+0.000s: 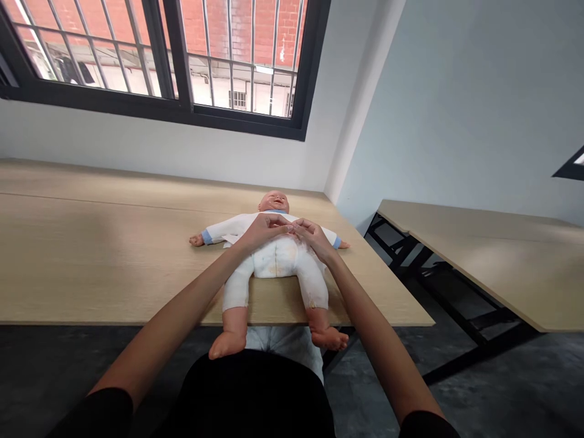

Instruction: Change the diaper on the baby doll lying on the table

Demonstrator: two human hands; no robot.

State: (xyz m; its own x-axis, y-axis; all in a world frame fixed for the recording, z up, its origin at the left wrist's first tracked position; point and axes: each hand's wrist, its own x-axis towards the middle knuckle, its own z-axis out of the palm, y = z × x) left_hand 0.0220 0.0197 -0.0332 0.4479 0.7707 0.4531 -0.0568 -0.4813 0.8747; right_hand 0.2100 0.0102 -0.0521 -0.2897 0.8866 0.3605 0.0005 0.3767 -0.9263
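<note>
A baby doll (276,258) lies on its back on the light wooden table (114,255), head towards the wall, bare feet hanging past the near edge. It wears a white shirt (235,226) with blue collar and cuffs, and its body and legs are white cloth. Over the doll's chest, my left hand (267,228) is closed in a pinch at the shirt front. My right hand (312,234) is pinched there too, its fingertips meeting those of the left. Whatever lies right between the fingertips is mostly hidden. A loose white flap of cloth sticks out beside my left wrist.
Behind the table stands a white wall with a barred, dark-framed window (182,109). To the right, across a gap, is a second wooden table (483,255) on black metal legs. The floor (91,365) is dark grey.
</note>
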